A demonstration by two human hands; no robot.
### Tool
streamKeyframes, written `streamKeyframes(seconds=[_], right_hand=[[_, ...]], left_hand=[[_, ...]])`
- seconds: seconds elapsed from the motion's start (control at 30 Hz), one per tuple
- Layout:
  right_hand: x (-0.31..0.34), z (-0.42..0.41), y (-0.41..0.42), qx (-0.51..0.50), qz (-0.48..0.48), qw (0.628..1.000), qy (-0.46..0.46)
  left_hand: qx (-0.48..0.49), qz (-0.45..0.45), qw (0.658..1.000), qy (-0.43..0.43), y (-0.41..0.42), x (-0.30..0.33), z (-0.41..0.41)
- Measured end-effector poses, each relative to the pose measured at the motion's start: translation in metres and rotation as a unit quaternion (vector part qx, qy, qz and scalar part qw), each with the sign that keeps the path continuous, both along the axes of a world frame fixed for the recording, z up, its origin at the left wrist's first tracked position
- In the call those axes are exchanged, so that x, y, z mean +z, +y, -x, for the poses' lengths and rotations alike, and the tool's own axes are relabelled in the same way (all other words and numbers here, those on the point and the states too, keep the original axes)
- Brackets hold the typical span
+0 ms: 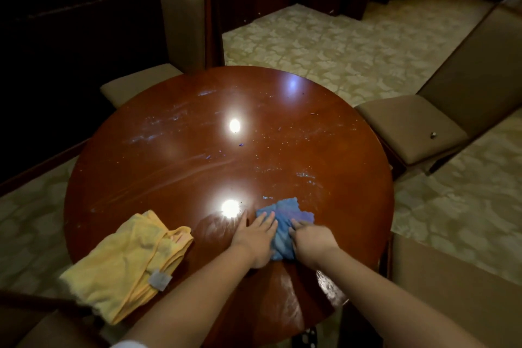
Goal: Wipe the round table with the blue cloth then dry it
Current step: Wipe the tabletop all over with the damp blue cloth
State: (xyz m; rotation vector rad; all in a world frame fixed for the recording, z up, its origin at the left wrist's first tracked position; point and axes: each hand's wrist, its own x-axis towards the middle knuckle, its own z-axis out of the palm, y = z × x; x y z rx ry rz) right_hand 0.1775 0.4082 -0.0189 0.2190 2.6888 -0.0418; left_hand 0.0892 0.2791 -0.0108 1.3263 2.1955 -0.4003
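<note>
Blue cloth (284, 227) is lying bunched on the near part of the round bench (197, 167), with both hands pressing on it. The left hand (255, 237) is resting flat, its grip spread with straight fingers, covering the cloth's left edge and partly touching the glossy wood. The right hand (310, 237) is sitting on the cloth's right side, its grip looking flattened on the fabric, though motion blur is hiding whether the fingers are curling. A yellow cloth (127, 265) is lying crumpled at the bench's near left edge, overhanging it, well apart from the hands. Streaks and specks are showing across the reddish-brown top, along with two bright lamp reflections. Beige upholstered chairs (409, 127) are standing around the bench on patterned carpet (324, 45).
</note>
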Motion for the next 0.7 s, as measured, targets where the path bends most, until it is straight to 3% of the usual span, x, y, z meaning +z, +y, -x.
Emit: streamKeyframes(seconds=[0.27, 0.47, 0.7], right_hand=[[0.021, -0.029, -0.021, 0.043, -0.047, 0.996, -0.068], [0.015, 0.009, 0.006, 0.048, -0.062, 0.996, -0.029], [0.021, -0.038, -0.008, 0.040, -0.047, 0.997, -0.048]], left_hand=[[-0.087, 0.035, 0.995, 0.032, 0.000, -0.005, -0.027], [-0.007, 0.016, 1.000, 0.023, 0.026, 0.000, 0.000], [-0.071, -0.005, 0.997, 0.009, 0.010, -0.004, -0.025]])
